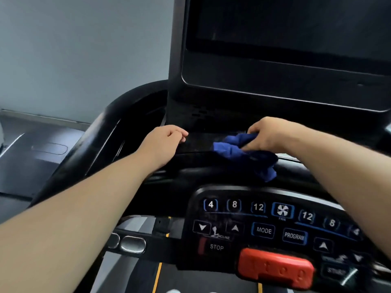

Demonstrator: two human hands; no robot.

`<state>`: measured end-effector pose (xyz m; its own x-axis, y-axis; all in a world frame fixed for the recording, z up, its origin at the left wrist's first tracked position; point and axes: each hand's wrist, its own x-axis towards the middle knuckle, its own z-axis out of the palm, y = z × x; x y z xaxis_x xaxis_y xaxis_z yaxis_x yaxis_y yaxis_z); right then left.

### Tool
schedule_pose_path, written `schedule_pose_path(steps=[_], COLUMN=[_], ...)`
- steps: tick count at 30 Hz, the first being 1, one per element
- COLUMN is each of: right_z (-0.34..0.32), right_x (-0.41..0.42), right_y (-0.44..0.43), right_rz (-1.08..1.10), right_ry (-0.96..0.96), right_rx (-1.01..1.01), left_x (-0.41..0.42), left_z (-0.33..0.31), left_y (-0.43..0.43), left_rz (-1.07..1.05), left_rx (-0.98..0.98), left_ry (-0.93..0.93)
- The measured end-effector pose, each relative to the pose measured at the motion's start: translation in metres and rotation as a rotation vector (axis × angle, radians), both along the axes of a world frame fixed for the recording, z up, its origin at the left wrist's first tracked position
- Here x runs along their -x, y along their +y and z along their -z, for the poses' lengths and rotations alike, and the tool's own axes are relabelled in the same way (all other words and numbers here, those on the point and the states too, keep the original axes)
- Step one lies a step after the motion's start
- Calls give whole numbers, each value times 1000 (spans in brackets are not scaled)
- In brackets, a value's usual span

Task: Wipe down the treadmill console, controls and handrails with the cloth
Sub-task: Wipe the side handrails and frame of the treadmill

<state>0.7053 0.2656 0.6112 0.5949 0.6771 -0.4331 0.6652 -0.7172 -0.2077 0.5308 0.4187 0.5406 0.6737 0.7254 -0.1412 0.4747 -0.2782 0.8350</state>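
The right hand (pixel 268 135) held the cloth (pixel 230 149) in a bunch, with its fingers curled around it. The blue cloth sat on the black ledge (pixel 198 142) under the screen (pixel 285 24), in the middle of the frame. The left hand (pixel 167 140) rested on that ledge near the cloth, fingers loosely bent, holding nothing.

I think the job was at the ledge part. The picture could not show which parts were clean already. The buttons (pixel 264 220) at the lower right, the stop key (pixel 275 268) and the rail (pixel 80 149) at the left looked like they were left to do, and maybe the screen too.

A pocket (pixel 135 111) sat left of the screen. It was too dark to tell if anything was in it.
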Motion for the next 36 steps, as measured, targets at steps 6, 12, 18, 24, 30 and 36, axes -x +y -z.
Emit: schedule_pose_path(steps=[6,12,18,24,30,36], right_z=[-12,-71,-120,-150,-165,-192], right_x=[4,37,33,49,44,31], right_y=[-30,-40,-76,-108,-137,-177], right_rz=[205,331,328,509,757,526], right_ry=[218,602,545,557,619,320], right_rx=[-254,-692,-672,-789,-993,-812], left_x=[-5,-21,-27,-42,-48,-41], left_z=[-34,-103,-148,-191,-219,-259], left_y=[-10,-34,-32,-57,-83,-104], left_rz=[318,576,495,522,427,512], left_rx=[136,85,50,93,244,134], left_ry=[33,-112,-240,-267,-215,-202])
